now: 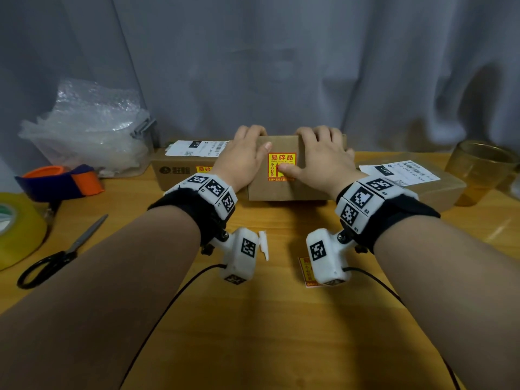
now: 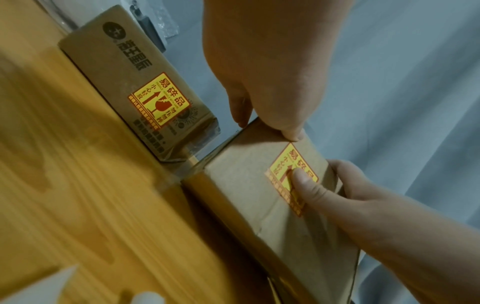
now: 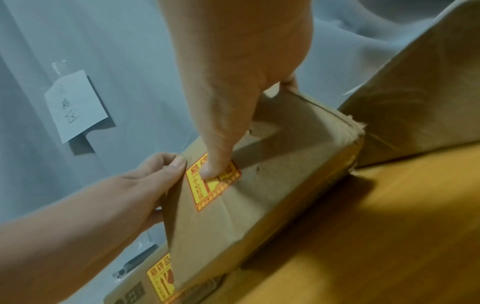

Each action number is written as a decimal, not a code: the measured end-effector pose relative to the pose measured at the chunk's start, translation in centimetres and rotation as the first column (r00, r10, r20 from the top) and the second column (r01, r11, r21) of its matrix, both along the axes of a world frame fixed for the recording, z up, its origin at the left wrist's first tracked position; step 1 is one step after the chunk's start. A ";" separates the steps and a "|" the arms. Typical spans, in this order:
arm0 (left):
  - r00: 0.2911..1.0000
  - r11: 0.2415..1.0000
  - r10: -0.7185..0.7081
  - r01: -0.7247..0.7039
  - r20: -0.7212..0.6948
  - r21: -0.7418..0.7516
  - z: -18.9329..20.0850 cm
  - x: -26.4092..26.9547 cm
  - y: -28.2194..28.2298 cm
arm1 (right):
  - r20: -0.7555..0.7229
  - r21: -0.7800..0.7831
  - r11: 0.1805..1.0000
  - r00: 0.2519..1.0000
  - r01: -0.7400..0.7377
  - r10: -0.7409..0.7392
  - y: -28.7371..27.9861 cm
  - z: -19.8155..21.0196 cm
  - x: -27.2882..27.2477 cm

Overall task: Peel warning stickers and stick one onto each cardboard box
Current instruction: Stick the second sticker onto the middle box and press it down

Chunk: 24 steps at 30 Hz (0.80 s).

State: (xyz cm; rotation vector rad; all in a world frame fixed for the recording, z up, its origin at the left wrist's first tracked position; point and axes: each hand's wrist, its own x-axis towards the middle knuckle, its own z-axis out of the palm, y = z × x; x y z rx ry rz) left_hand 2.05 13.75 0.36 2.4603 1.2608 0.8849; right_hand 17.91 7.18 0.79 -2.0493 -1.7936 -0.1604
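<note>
Item: middle box (image 1: 284, 178) | we grip it, left hand (image 1: 242, 159), right hand (image 1: 323, 159), thumb pressing sticker (image 1: 281, 166) | risk: trapped wrinkle, lifting corner.

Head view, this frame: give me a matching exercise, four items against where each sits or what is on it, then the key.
Things:
1. middle box
2. left box
3. scissors
4. loose sticker

Places or states:
A. lies on the table under the right wrist camera
B. held by both hands, right thumb pressing its sticker
C. at the table's left edge, near the yellow tape roll
D. white shipping label on top, warning sticker on its front

Pairs: 1-B, 2-D, 3-C, 4-A
</note>
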 end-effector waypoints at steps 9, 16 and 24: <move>1.000 0.999 0.006 -0.005 -0.013 0.049 -0.2 -0.2 -0.2 | -0.015 0.024 1.000 1.000 -0.014 0.014 -0.4 0.0 0.2; 0.978 0.997 -0.036 0.048 -0.204 0.054 -0.6 -1.0 -0.2 | -0.162 0.098 0.995 0.987 0.021 -0.004 0.0 0.2 0.4; 0.989 0.978 0.020 0.012 -0.148 0.210 -1.4 -0.7 -0.5 | 0.056 0.007 1.000 0.998 -0.021 0.021 -1.0 -1.3 0.3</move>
